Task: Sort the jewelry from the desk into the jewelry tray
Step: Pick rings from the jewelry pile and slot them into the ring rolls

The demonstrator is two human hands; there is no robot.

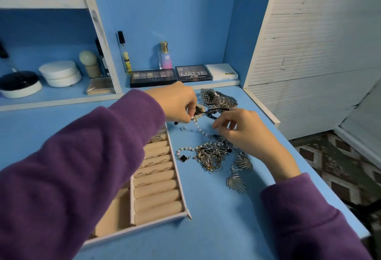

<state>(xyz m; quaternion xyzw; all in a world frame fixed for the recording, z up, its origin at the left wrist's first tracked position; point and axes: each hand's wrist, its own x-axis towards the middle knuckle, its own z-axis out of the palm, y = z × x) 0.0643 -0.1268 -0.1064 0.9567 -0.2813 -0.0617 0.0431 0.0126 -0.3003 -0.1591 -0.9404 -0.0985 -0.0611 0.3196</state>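
A tangled heap of chains and pendants (212, 153) lies on the blue desk, right of the beige jewelry tray (185, 208). Several rings sit between the tray's padded rolls (154, 165). My left hand (175, 103) pinches a dark beaded piece (201, 111) from which a pearl strand (199, 129) hangs down to the heap. My right hand (241, 127) pinches the other end of that dark strand, fingers curled above the heap. A silver watch (217, 97) lies behind the hands. Silver fan-shaped earrings (239, 175) lie near my right wrist. My left sleeve hides much of the tray.
Eyeshadow palettes (153, 77), a perfume bottle (165, 58) and a thin vial (124, 53) line the back ledge. Round white boxes (60, 73) stand on the left shelf. A small ring (183, 129) lies loose by the tray. The desk's right edge drops to a patterned floor (340, 167).
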